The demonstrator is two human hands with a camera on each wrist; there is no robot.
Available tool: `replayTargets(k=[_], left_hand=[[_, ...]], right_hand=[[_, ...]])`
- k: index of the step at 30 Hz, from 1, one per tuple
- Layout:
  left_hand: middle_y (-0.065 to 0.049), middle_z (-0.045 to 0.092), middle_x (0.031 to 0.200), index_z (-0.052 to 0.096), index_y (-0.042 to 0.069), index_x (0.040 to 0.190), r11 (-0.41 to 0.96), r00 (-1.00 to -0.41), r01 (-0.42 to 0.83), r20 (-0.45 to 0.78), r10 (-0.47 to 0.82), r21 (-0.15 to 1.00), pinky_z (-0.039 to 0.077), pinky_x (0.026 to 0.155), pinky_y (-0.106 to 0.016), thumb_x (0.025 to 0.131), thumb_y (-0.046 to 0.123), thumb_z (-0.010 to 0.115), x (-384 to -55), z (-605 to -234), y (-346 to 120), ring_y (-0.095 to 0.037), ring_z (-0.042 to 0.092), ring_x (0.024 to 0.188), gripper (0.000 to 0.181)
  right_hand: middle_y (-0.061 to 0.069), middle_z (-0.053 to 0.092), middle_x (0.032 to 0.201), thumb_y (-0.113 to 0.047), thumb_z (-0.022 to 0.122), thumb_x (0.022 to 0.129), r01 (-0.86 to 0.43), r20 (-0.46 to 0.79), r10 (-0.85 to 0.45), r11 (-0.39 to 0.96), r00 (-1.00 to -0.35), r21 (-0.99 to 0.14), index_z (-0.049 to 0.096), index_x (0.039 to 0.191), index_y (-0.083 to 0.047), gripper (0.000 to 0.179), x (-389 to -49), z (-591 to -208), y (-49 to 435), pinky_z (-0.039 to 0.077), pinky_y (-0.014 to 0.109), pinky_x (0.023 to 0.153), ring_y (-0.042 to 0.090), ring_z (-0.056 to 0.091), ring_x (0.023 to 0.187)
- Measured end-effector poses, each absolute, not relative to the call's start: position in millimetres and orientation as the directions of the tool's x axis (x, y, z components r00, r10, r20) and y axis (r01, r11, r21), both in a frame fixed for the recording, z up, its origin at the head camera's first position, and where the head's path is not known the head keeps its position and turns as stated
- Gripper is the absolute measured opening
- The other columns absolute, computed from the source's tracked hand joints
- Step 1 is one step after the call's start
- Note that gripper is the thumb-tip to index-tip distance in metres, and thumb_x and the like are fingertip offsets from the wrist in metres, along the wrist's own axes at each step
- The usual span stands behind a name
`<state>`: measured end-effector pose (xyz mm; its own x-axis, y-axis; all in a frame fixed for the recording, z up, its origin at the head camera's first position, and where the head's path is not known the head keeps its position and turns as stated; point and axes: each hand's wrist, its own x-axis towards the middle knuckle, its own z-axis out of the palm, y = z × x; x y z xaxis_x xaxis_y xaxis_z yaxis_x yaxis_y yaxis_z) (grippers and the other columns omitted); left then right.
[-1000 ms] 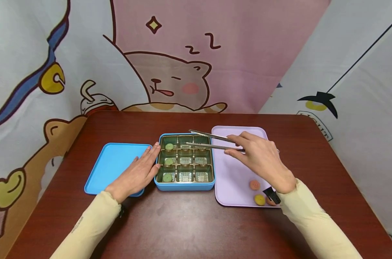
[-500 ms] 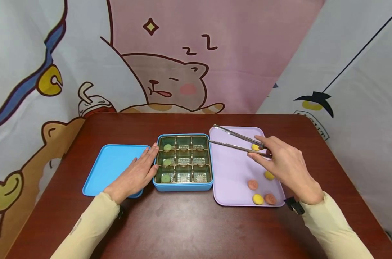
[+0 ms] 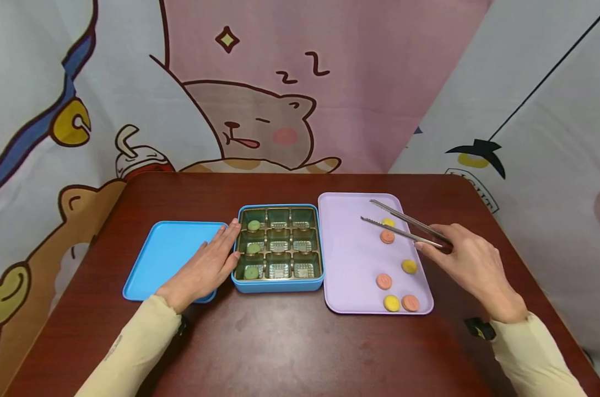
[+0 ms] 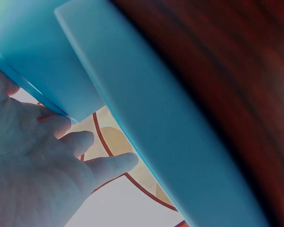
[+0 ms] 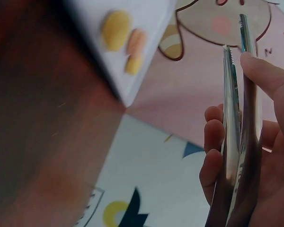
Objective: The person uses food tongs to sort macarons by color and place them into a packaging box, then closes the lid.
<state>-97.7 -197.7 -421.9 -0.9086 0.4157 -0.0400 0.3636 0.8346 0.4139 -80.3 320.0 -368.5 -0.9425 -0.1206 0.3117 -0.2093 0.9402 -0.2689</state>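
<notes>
My right hand [image 3: 470,264] grips metal tongs [image 3: 411,221] near their joined end. The parted tips hang over the lilac tray [image 3: 349,270] with nothing between them. On the tray lie several small round macarons, some pink [image 3: 384,281], some yellow [image 3: 409,266]. My left hand [image 3: 200,270] has its fingers extended, with the fingertips against the left side of the blue box [image 3: 278,285]. Inside the box is a gold insert of several compartments; its left column holds green macarons [image 3: 253,248], one per compartment. The right wrist view shows thumb and fingers around the tongs [image 5: 248,142].
A flat blue lid [image 3: 173,248] lies left of the box, partly beneath my left forearm and hand. The tray stands close along the box's right side. Behind the brown table [image 3: 280,353] hangs a cartoon-print curtain [image 3: 369,82].
My right hand has carried the tongs rightward, from over the box to over the tray, bringing more macarons into sight. The left hand stays at the box.
</notes>
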Motion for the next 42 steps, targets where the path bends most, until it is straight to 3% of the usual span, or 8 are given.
replayTargets(k=[8, 16, 26, 35, 42], left_hand=[[-0.004, 0.003, 0.174, 0.01, 0.012, 0.168, 0.836, -0.909, 0.359, -0.048, 0.414, 0.415, 0.021, 0.117, -0.071, 0.114, 0.042, 0.033, -98, -422, -198, -0.035, 0.01, 0.159, 0.067], [-0.005, 0.004, 0.174, 0.01, 0.013, 0.168, 0.835, -0.91, 0.359, -0.045, 0.413, 0.418, 0.02, 0.117, -0.072, 0.113, 0.04, 0.037, -98, -422, -199, -0.035, 0.009, 0.159, 0.067], [-0.005, 0.005, 0.174, 0.011, 0.012, 0.168, 0.832, -0.91, 0.359, -0.039, 0.412, 0.423, 0.021, 0.116, -0.073, 0.113, 0.04, 0.038, -97, -422, -198, -0.037, 0.011, 0.158, 0.067], [-0.006, 0.006, 0.174, 0.012, 0.01, 0.168, 0.83, -0.91, 0.356, -0.04, 0.412, 0.43, 0.022, 0.115, -0.074, 0.113, 0.039, 0.039, -96, -424, -197, -0.037, 0.011, 0.158, 0.067], [-0.006, 0.006, 0.174, 0.012, 0.011, 0.168, 0.831, -0.911, 0.359, -0.036, 0.412, 0.425, 0.022, 0.115, -0.073, 0.113, 0.04, 0.038, -97, -423, -198, -0.038, 0.011, 0.158, 0.067]], right_hand=[[0.017, 0.07, 0.101, -0.046, 0.085, 0.085, -0.12, 0.242, -0.055, 0.958, -0.969, -0.261, 0.07, 0.12, -0.003, 0.057, -71, -383, 345, 0.05, 0.055, 0.058, 0.03, 0.061, 0.079], [0.02, 0.069, 0.097, -0.047, 0.086, 0.083, -0.087, 0.185, -0.05, 0.976, -0.981, -0.202, 0.068, 0.119, 0.004, 0.065, -63, -393, 362, 0.042, 0.035, 0.048, 0.024, 0.057, 0.068], [0.021, 0.069, 0.096, -0.049, 0.085, 0.082, -0.083, 0.136, -0.065, 0.988, -0.989, -0.129, 0.069, 0.115, 0.003, 0.063, -60, -401, 366, 0.049, 0.047, 0.049, 0.027, 0.059, 0.067], [0.012, 0.067, 0.089, -0.042, 0.087, 0.082, -0.146, 0.141, -0.13, 0.983, -0.982, -0.113, 0.07, 0.115, 0.0, 0.056, -62, -405, 358, 0.048, 0.041, 0.049, 0.021, 0.055, 0.065], [0.014, 0.069, 0.09, -0.039, 0.088, 0.081, -0.166, 0.182, -0.145, 0.981, -0.972, -0.104, 0.072, 0.113, -0.001, 0.053, -65, -405, 358, 0.046, 0.04, 0.045, 0.021, 0.055, 0.062]])
